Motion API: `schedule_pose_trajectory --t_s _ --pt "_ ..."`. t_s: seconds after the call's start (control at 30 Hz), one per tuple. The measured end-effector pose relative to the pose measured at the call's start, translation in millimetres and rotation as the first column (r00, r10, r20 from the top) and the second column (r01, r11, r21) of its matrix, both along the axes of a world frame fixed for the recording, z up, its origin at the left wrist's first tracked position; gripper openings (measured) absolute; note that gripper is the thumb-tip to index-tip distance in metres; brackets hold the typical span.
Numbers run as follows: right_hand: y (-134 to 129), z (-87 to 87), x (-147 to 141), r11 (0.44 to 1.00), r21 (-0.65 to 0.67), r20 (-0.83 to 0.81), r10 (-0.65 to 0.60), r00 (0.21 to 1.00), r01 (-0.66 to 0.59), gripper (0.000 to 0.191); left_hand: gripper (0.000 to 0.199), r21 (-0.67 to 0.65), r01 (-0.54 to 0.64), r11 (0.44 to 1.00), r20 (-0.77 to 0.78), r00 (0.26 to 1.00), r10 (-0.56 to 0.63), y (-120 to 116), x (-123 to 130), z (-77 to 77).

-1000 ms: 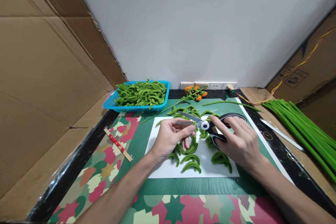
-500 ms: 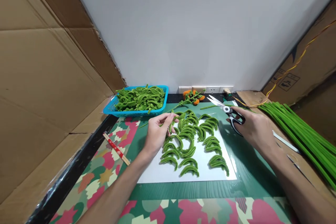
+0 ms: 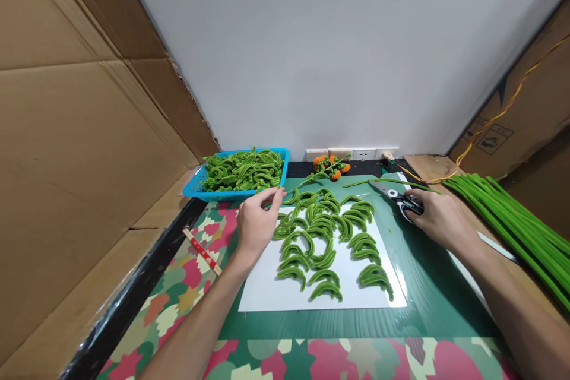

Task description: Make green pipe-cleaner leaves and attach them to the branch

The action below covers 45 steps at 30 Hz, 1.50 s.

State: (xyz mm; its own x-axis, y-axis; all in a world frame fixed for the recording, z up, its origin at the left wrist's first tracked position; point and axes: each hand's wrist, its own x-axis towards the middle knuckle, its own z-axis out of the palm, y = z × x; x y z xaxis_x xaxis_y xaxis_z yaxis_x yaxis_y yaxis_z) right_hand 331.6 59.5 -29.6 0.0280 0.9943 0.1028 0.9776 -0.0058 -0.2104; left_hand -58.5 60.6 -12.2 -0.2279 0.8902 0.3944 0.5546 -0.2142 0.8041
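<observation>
My left hand (image 3: 258, 218) is closed in a pinch at the green stem of an artificial flower (image 3: 332, 167) with orange blooms. The hand hides the stem's lower end. My right hand (image 3: 439, 217) has its fingers on the black-and-white handles of the scissors (image 3: 394, 195), whose blades are low over the green mat and point to the far left. Curved green pipe-cleaner pieces (image 3: 320, 231) lie in clusters on a white sheet (image 3: 351, 294) between the hands. One long green pipe cleaner (image 3: 360, 182) lies behind the scissors.
A blue basket (image 3: 191, 190) heaped with green pipe-cleaner pieces stands at the back left. Wrapped chopsticks (image 3: 202, 251) lie on the patterned cover. Long green pipe cleaners (image 3: 516, 219) are bundled at right. Cardboard (image 3: 89, 160) walls the left side; sockets (image 3: 363, 154) line the back wall.
My left hand has moved left and slightly up from the curved pieces to the flower stem. My right hand has lowered the scissors towards the mat, and their blades have closed together.
</observation>
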Motion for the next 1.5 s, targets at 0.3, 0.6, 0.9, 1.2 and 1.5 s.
schedule_pose_trajectory --t_s 0.3,0.6,0.9,1.2,1.5 --pt "0 0.1 2 0.998 -0.029 -0.062 0.054 0.997 -0.056 0.032 0.043 -0.003 0.181 0.983 0.235 0.956 -0.176 -4 14 8.4" --pt "-1 0.5 8 0.994 -0.051 -0.089 0.093 0.992 -0.098 0.031 0.034 -0.112 0.431 0.895 0.616 0.738 -0.278 -18 36 13.9" --pt "-15 5.7 -25 0.914 0.361 -0.210 0.273 0.939 -0.185 0.024 0.035 -0.148 0.703 0.695 0.836 0.464 -0.291 -46 62 19.5" --pt "-24 9.2 -36 0.955 0.258 0.039 0.139 0.989 -0.145 0.020 0.029 -0.161 0.782 0.603 0.865 0.406 -0.295 -57 72 11.8" --pt "0 -3.2 22 0.982 -0.079 -0.093 0.166 0.982 -0.173 0.042 0.020 -0.136 0.806 0.576 0.910 0.332 -0.249 -55 63 15.8"
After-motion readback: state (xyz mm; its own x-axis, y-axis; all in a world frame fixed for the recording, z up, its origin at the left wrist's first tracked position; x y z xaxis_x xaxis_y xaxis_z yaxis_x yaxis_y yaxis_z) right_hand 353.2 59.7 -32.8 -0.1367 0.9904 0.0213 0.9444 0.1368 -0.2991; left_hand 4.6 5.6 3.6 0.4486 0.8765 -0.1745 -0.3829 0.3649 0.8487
